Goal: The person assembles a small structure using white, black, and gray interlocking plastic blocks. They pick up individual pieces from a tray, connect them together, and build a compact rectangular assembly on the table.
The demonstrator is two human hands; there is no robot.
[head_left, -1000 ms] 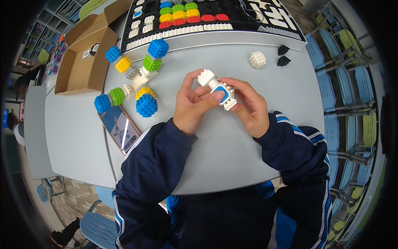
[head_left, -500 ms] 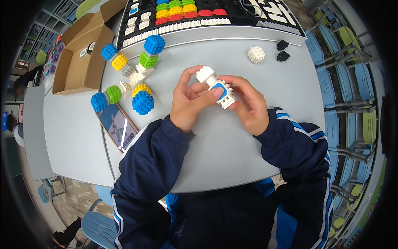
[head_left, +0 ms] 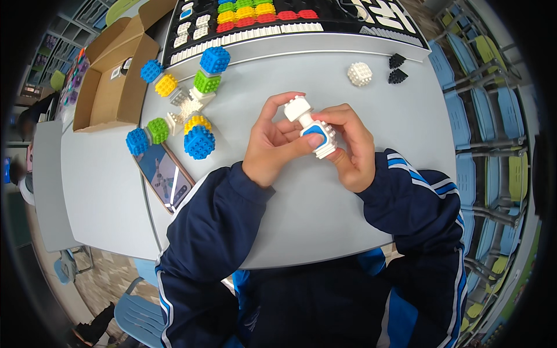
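Between my two hands is a white building-block piece (head_left: 298, 108) with a blue panel on its studded body and a white block joined at its upper end. The thumb of my left hand (head_left: 272, 142) presses on the blue panel. My right hand (head_left: 354, 151) grips the studded side, fingers behind and thumb at the lower end. On the table to the left stands a built figure (head_left: 188, 109) of blue, green, yellow and white blocks. A white studded block (head_left: 360, 74) and two black wedge pieces (head_left: 397, 76) lie beyond my right hand.
Across the back of the table sits a parts tray (head_left: 325, 40) with coloured and white blocks. An opened cardboard box (head_left: 110, 87) stands at the far left. Beneath the figure's near arm lies a phone (head_left: 165, 180). Stacked blue and green chairs (head_left: 487, 122) line the right.
Both hands have shifted slightly to the right with the white piece, which is tilted a little more upright. My left thumb still presses its blue panel.
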